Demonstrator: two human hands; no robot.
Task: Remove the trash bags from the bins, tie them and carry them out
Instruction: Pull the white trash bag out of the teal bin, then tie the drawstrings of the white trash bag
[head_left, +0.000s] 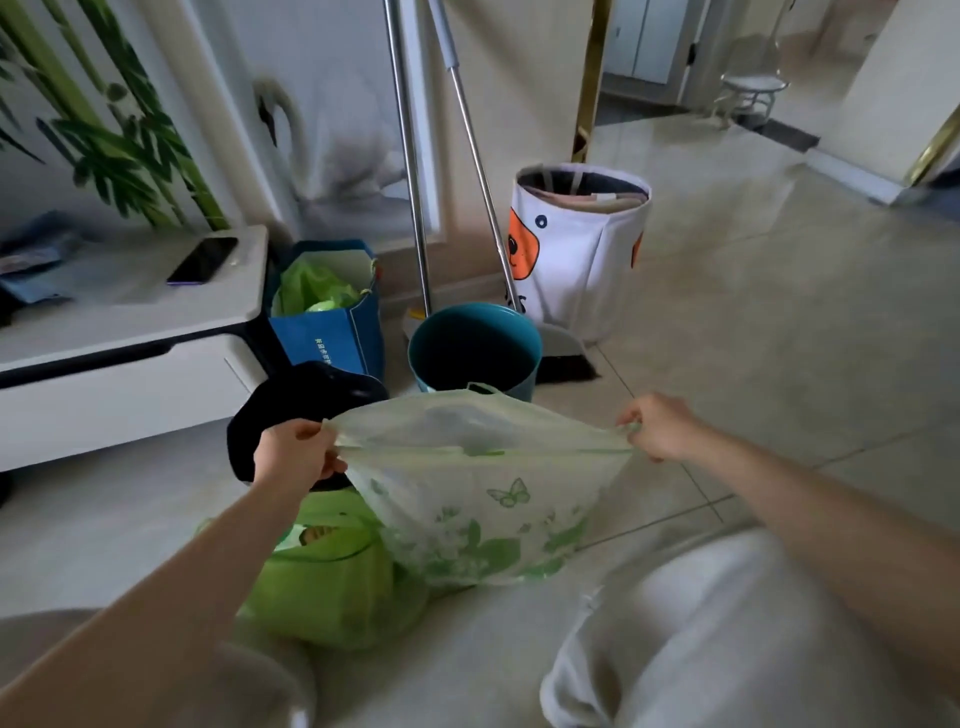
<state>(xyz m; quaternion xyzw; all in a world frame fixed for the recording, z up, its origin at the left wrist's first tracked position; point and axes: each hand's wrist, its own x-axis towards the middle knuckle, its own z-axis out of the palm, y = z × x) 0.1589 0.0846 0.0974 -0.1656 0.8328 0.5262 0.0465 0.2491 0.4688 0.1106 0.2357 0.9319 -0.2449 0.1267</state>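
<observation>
A thin translucent trash bag (483, 488) with green butterfly and leaf prints hangs stretched between both hands, its mouth pulled wide. My left hand (293, 452) pinches its left rim and my right hand (660, 426) pinches its right rim. Just behind the bag stands a teal round bin (475, 345) with no bag visible inside. A black bin (291, 400) sits to the left, partly hidden behind my left hand. Below the stretched bag, a filled bright green trash bag (332, 577) rests on the floor.
A blue paper bag (332, 306) holding green plastic stands by a white low cabinet (130, 322) with a phone (203, 260) on top. A broom and dustpan (563, 353) lean against the wall. A white fabric basket (579, 249) stands behind. Tiled floor stretches right.
</observation>
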